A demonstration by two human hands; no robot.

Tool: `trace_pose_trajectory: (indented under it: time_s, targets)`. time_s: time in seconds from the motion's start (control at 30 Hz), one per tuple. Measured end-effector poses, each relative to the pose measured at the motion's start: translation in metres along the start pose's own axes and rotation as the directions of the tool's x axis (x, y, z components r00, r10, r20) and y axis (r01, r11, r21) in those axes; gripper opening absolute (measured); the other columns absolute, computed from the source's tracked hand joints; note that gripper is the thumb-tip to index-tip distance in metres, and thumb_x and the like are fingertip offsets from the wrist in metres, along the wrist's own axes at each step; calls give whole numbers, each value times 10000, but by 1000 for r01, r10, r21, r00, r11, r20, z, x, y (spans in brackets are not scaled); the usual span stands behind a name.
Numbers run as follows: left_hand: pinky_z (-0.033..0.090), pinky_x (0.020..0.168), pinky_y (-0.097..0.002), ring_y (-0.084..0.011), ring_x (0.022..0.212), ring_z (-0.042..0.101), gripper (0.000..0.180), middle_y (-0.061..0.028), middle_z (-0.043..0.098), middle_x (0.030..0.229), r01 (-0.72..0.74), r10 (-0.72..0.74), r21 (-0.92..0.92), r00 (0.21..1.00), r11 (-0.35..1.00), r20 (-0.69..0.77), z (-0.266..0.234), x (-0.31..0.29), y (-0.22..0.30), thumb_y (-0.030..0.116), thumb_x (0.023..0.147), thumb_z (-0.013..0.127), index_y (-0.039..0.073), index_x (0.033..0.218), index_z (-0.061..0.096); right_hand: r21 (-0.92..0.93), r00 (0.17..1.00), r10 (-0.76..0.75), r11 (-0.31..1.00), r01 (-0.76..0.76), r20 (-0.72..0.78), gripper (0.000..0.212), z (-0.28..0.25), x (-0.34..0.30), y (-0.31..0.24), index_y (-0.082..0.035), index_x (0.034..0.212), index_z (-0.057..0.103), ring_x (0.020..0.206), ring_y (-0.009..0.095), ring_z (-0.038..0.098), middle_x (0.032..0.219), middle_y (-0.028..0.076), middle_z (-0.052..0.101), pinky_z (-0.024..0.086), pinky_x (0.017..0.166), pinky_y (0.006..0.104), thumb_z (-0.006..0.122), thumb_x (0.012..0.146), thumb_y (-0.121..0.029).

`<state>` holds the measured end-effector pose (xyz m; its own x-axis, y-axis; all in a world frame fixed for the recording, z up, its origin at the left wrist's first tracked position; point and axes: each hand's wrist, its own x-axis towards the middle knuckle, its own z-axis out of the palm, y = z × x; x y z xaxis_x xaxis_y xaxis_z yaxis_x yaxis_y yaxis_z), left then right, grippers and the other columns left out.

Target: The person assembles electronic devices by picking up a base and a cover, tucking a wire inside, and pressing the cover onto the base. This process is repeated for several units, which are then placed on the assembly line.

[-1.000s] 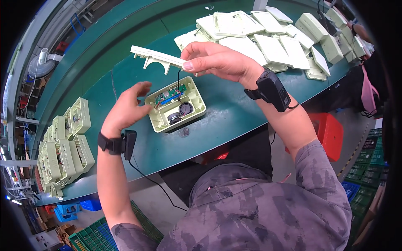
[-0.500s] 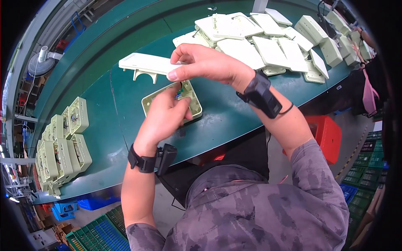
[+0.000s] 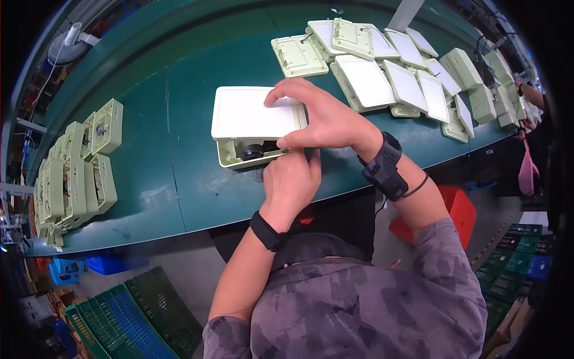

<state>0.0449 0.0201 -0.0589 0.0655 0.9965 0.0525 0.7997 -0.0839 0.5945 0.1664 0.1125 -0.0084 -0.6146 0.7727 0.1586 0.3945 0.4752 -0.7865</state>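
A pale green plastic box [image 3: 225, 157] rests on the green table before me, a round black part [image 3: 252, 152] showing inside. Over it lies a white-topped cover [image 3: 245, 112], its near side raised so a gap stays along the front. My right hand [image 3: 329, 119] grips this cover at its right end, thumb at the near edge and fingers on top. At the box's near right corner is my left hand [image 3: 291, 182], fingers bent in toward the gap. Its fingertips are hidden under the cover and my right thumb.
Several white-topped covers [image 3: 368, 84] lie piled at the back right, with pale green boxes [image 3: 463, 67] beyond them. Open boxes [image 3: 107, 128] stand stacked at the left. A person's arm [image 3: 531, 96] shows at the far right. Below the table is a red stool [image 3: 457, 212].
The cover has come down from above and behind the box onto it, still in my right hand. My left hand has drawn back from inside the box to its near right corner.
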Motion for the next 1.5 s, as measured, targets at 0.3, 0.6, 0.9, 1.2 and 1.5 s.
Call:
trace_pose_trajectory:
  time_s: [0.3, 0.6, 0.9, 1.2, 1.5]
  targets:
    - [545, 644, -540, -451, 698, 668, 326, -244, 670, 743, -67, 67, -4, 998, 998, 16, -5, -4, -6, 278, 947, 601, -33, 878, 667, -175, 995, -33, 983, 50, 97, 638, 5, -3, -2, -186, 1284, 703, 1379, 397, 421, 1473, 227, 454, 356, 1143, 443, 865, 676, -292]
    - [550, 586, -493, -396, 618, 675, 319, -206, 663, 667, -158, 158, 25, 987, 987, 2, -3, -6, -10, 272, 940, 609, -19, 826, 675, -162, 992, -37, 985, 57, 124, 629, 4, -1, -1, -201, 1301, 703, 1412, 404, 390, 1513, 254, 416, 336, 1159, 451, 859, 697, -285]
    - [561, 624, -487, -398, 651, 686, 326, -209, 673, 689, -142, 140, 32, 988, 989, 63, -9, -6, -8, 282, 919, 640, -29, 832, 684, -192, 986, -40, 979, 72, 165, 630, -2, -3, 2, -205, 1312, 697, 1412, 408, 389, 1518, 258, 409, 327, 1163, 453, 857, 705, -265]
    - [563, 654, -498, -408, 690, 690, 339, -225, 681, 731, -125, 124, 8, 989, 992, 76, -10, -5, -12, 288, 918, 644, -39, 840, 687, -107, 993, -36, 993, 48, 115, 630, 5, -3, 2, -210, 1313, 697, 1404, 407, 389, 1517, 256, 404, 322, 1163, 457, 858, 706, -270]
    - [559, 678, -507, -417, 727, 690, 354, -234, 690, 771, -96, 99, -31, 986, 995, 137, -13, -4, -9, 296, 921, 640, -45, 840, 689, -210, 989, -82, 972, 106, 121, 630, 6, -5, 5, -214, 1335, 680, 1406, 419, 380, 1504, 275, 413, 328, 1158, 461, 846, 730, -274]
